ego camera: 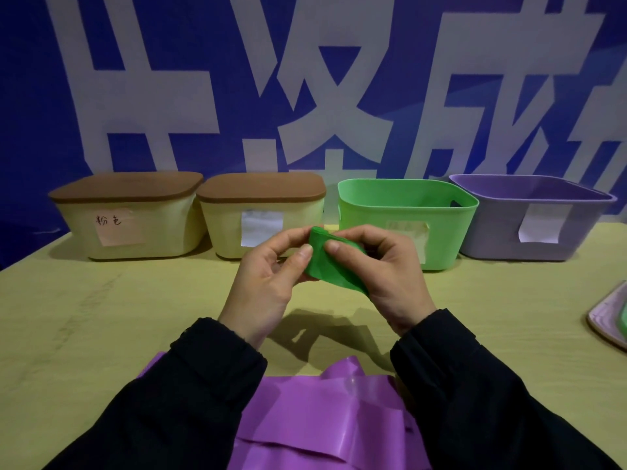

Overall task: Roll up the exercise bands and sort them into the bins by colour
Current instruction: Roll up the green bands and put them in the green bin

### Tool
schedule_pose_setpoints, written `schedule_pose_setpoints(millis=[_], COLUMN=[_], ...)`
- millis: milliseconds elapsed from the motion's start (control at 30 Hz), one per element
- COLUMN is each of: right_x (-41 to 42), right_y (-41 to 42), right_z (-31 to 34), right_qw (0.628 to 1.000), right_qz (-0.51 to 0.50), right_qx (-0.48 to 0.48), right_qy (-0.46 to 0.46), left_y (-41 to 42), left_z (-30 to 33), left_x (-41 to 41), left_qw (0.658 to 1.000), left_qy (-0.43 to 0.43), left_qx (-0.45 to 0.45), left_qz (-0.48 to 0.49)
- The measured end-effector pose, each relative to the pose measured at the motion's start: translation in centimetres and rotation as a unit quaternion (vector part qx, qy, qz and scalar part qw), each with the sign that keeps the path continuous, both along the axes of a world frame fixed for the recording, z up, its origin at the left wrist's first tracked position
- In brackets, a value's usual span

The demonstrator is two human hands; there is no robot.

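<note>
Bins: green bin (407, 198) and purple bin (529, 191) lidless, two cream bins (135, 232) lidded.

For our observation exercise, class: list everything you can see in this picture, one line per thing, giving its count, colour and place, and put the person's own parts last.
lidded bins: two, cream with brown lids, back left, each with a paper label
green bin: one, open, back, right of centre, labelled
purple bin: one, open, back right, labelled
green band: one, partly rolled, held above the table
purple band: one, unrolled, near edge, between the sleeves
tray: one, pale, right edge, something green on it
table: one, yellow-green
wall: blue with large white characters
left hand: grip on the green band
right hand: grip on the green band
sleeves: two, black
</note>
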State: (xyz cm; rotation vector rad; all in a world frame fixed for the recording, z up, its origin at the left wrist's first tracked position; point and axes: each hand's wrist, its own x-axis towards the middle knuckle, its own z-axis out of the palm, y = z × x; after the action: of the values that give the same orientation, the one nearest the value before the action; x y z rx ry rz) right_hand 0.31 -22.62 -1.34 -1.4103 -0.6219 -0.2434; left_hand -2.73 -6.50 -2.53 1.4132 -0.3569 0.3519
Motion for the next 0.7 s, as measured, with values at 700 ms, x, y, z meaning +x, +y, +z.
schedule_pose_setpoints(millis=[700], right_x=[1.0], right_y=[-0.7], right_z=[-0.6], right_qw=[0.993], right_qz=[-0.03], right_qx=[-0.1], right_qy=[-0.046], left_y=[0.2], left_z=[0.1], left_x=[0.0], left_qw=[0.998], left_qy=[-0.006], left_qx=[0.05], left_qz=[0.025])
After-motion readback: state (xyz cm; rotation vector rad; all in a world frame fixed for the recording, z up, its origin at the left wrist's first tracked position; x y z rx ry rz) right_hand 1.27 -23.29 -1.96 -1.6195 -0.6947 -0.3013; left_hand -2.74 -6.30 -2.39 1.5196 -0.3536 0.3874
